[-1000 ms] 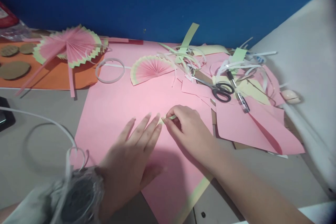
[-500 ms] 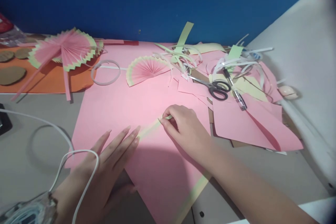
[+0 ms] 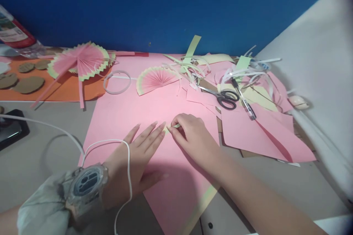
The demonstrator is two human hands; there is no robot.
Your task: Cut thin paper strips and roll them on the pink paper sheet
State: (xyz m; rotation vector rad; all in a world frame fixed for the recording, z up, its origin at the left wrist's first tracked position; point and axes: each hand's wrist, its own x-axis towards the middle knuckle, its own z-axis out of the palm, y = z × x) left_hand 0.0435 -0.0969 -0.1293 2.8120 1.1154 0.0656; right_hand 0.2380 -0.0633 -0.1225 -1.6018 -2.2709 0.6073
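Note:
My left hand (image 3: 135,156) lies flat with fingers apart, fingertips pressing a thin yellow-green paper strip (image 3: 166,129) down onto a pink paper sheet (image 3: 171,191). Just to the right, my right hand (image 3: 194,134) pinches the strip's far end between thumb and forefinger. Most of the strip is hidden under the left fingers. A yellow-green band (image 3: 202,202) runs along the pink sheet's lower right edge. Over my left hand loops a white cord (image 3: 129,161), and a watch (image 3: 88,183) sits on that wrist.
Black-handled scissors (image 3: 228,100), a pen (image 3: 244,99) and paper scraps (image 3: 190,58) lie at the back right. A half-round pleated fan (image 3: 156,80) and a ring (image 3: 117,82) are behind my hands. A larger pleated piece (image 3: 93,58), cardboard ovals (image 3: 29,84) and a bottle (image 3: 19,36) are left.
My left hand has slid right and away from me along the strip, up close to the right fingers. The right hand keeps its pinch. The view has shifted, showing more at the left.

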